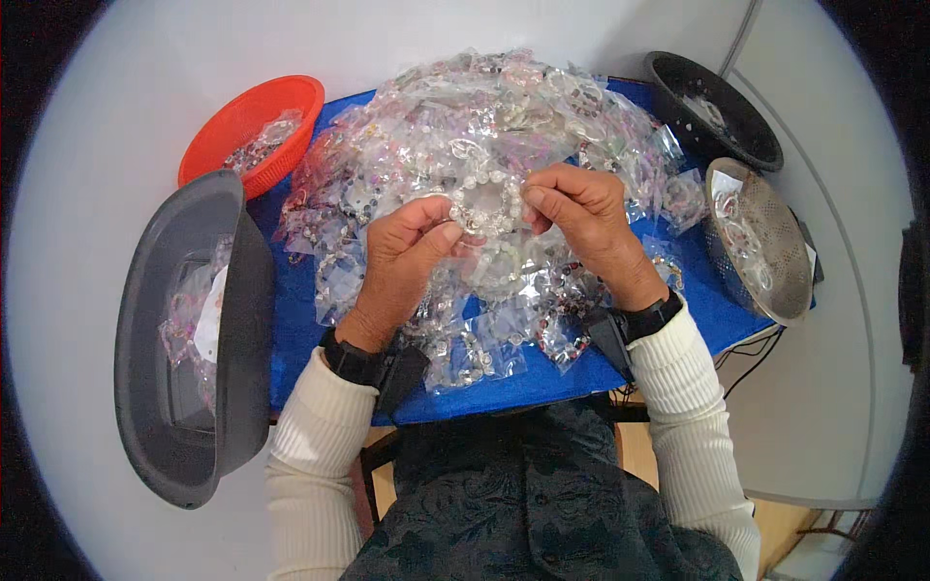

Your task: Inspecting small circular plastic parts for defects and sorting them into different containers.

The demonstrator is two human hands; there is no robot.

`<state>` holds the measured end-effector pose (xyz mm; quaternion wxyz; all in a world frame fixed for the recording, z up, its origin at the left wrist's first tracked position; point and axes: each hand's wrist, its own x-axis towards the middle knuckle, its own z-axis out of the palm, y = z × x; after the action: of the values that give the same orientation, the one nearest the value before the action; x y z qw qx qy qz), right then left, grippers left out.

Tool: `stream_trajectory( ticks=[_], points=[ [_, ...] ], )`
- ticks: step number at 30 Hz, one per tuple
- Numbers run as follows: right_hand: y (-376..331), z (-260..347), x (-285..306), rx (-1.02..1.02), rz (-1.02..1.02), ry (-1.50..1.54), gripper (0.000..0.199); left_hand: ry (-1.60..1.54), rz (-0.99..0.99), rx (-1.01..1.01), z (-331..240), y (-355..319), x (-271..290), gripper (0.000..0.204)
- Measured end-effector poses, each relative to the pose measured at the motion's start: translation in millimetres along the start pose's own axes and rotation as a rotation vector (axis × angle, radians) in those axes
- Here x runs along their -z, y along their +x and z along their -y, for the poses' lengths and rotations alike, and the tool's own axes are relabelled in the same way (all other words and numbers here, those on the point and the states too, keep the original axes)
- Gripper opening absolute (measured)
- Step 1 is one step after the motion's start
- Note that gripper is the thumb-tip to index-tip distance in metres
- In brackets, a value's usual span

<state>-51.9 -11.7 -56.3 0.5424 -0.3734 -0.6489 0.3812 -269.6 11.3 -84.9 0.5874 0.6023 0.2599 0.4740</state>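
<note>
Between my two hands, above the front of a big heap, a clear-and-white beaded bracelet is held up, apparently in a clear plastic bag. My left hand pinches its left side between thumb and fingers. On its right side, the thumb and forefinger of my right hand are closed at the edge. Behind and below lies the heap of bagged bead bracelets, in clear, pink, dark and white colours. Whether the bag is sealed cannot be made out.
The heap covers much of a blue table cloth. At left stand a red plastic basket and a deep grey basin, both with bagged pieces inside. A black basket and a perforated metal colander stand at right, near cables.
</note>
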Motion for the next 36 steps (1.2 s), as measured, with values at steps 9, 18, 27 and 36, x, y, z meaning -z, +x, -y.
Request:
stream_trajectory(
  ticks=[9,18,27,36],
  points=[
    [0.0,4.0,-1.4,-0.002,-0.037,-0.005,0.013,-0.083,-0.017,0.043,-1.5,0.4,-2.4,0.023],
    [2.9,1.5,5.8,-0.008,-0.147,0.067,0.013,0.149,0.024,0.157,-16.2,-0.7,-3.6,0.022],
    [5.8,0.3,8.9,-0.002,-0.157,0.059,0.012,0.09,-0.067,0.09,-11.0,1.6,-3.5,0.016],
    [1.9,3.6,9.6,0.06,-0.111,0.036,0.012,0.226,-0.075,0.079,-10.7,-2.0,-4.7,0.013]
  ],
)
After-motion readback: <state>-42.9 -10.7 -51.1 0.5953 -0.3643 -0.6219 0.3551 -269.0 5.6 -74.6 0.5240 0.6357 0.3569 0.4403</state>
